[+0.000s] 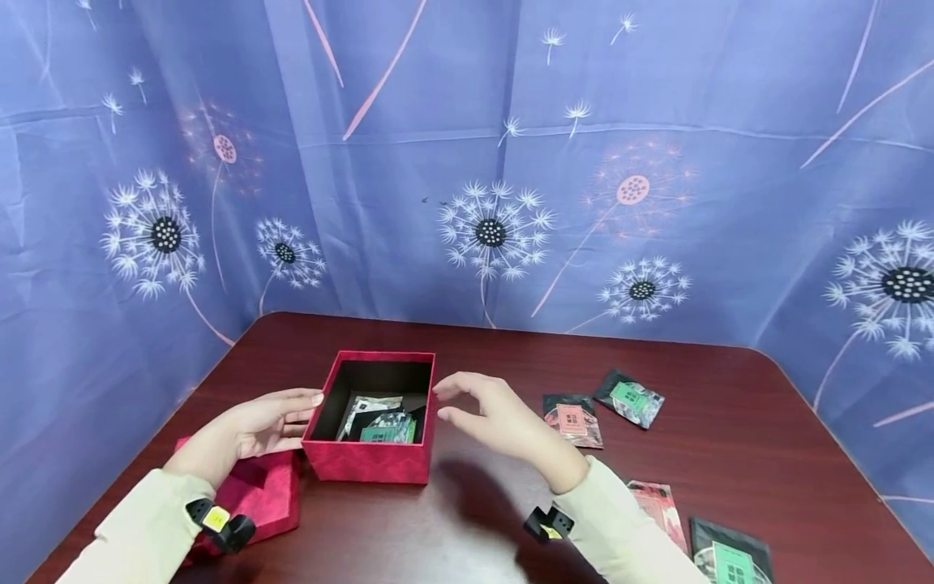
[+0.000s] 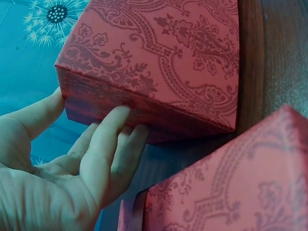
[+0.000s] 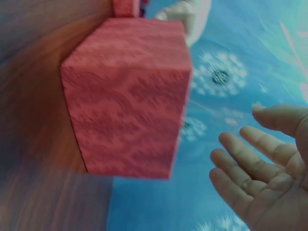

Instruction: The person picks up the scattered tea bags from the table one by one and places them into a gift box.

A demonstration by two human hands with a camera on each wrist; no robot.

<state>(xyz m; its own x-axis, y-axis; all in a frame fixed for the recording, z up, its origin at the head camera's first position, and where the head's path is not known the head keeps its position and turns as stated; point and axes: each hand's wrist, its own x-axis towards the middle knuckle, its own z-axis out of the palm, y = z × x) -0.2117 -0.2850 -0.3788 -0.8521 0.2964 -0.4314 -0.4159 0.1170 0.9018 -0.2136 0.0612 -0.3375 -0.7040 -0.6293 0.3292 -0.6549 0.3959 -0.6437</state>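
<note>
A red patterned box [image 1: 367, 464] stands on the table with its top uncovered and its inside dark. In it lie a packet with a green label [image 1: 388, 428] and a pale packet [image 1: 379, 403], partly overlapping. My left hand [image 1: 255, 426] touches the box's left side; in the left wrist view its extended fingers [image 2: 103, 139] rest against the red wall. On the other side my right hand [image 1: 496, 418] hovers near the right wall, holding nothing. The right wrist view shows that hand spread apart from the box [image 3: 127, 115].
A red lid [image 1: 266, 499] lies left of the box, partly under my left forearm. To the right are dark packets with a pink label [image 1: 571, 420] and green labels [image 1: 631, 397] [image 1: 732, 560], plus a red packet [image 1: 659, 507]. A blue curtain [image 1: 409, 243] hangs behind the table.
</note>
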